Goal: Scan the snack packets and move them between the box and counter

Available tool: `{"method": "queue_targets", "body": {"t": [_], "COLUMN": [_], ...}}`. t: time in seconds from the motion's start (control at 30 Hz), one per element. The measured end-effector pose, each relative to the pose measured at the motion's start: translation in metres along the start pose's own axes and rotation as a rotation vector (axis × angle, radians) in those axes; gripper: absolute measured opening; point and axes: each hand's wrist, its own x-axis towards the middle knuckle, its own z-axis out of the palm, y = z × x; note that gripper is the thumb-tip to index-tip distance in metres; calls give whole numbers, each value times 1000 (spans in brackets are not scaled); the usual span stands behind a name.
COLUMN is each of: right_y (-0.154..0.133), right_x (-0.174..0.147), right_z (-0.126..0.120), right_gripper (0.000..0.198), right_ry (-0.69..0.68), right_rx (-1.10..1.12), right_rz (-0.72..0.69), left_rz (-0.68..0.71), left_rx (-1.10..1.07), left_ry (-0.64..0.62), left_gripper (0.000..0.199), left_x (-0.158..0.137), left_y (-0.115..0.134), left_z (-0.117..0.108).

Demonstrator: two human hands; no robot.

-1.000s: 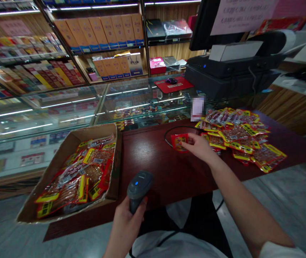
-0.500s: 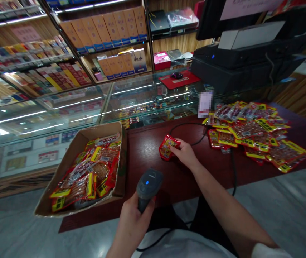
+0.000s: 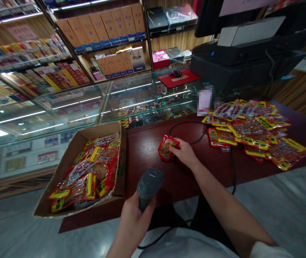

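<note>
Shop desk (image 3: pixel 190 175) of dark wood | barcode scanner (image 3: pixel 149 184) gripped in left hand (image 3: pixel 135 224) near front edge | red snack packet (image 3: pixel 166 147) pinched in right hand (image 3: pixel 184 153), tilted on desk | packet-filled cardboard box (image 3: pixel 69 143) at left | packet pile (image 3: pixel 255 130) at right

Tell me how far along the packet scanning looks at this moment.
Apparently partway; which pile is done can't be told. The cardboard box holds many snack packets. In hand: the right hand holds one red packet on the wooden table, the left hand grips the barcode scanner. A spread pile of packets lies on the right.
</note>
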Motion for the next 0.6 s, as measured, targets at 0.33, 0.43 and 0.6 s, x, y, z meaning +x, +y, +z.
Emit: {"method": "queue_targets", "body": {"t": [0.33, 0.43, 0.6], "right_y": [-54, -95, -101], "right_x": [16, 30, 37], "right_z": [58, 120, 117], "right_gripper": [36, 50, 49], "right_ry": [42, -392, -403], "right_rx": [222, 307, -202], "right_rz": [75, 12, -247], "left_rz": [-168, -161, -136], "left_rx": [-146, -137, -101], "left_ry": [13, 16, 18], "left_gripper": [33, 34, 37], "left_x": [4, 4, 4], "left_y": [-25, -24, -24], "left_z": [9, 7, 1]}}
